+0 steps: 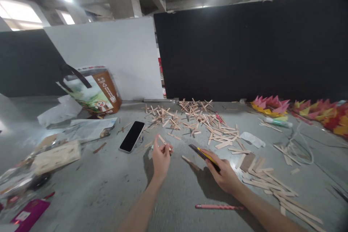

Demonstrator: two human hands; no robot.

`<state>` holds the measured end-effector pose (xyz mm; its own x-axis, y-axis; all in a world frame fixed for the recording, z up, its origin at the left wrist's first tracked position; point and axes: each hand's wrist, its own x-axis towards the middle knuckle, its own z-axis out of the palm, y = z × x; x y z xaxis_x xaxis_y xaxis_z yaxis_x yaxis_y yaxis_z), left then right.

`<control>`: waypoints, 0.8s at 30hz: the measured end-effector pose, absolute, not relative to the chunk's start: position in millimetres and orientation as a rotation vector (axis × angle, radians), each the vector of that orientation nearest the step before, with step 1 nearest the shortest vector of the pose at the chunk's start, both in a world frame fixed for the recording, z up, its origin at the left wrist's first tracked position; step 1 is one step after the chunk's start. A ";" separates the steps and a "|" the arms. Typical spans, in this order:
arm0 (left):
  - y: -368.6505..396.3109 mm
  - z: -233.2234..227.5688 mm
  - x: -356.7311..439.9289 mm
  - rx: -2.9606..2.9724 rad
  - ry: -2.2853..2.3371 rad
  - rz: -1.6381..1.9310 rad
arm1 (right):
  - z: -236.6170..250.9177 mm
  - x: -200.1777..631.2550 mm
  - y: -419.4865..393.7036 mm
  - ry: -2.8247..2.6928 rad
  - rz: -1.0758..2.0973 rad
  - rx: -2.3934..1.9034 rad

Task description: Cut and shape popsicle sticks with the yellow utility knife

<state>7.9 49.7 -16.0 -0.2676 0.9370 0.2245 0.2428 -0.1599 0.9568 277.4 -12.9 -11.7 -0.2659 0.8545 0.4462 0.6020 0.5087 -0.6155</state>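
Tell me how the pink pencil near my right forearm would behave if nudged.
The pink pencil looks slim and straight, so it would probably roll on the smooth grey table. It likely feels light and stiff. It lies alone, so nothing nearby would stop it.

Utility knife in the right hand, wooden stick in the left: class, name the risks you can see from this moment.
1. The right hand holds the utility knife pointing toward the left hand, which pinches a wooden stick; a slip might cut fingers.
2. The phone lies close by and could get scratched.
3. Loose sticks and a pink pencil near the forearms might be knocked away.
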 end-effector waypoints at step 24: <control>52.2 -10.8 44.6 1.336 0.958 1.080 | -16.8 281.7 -16.4 -1.980 0.532 -1.194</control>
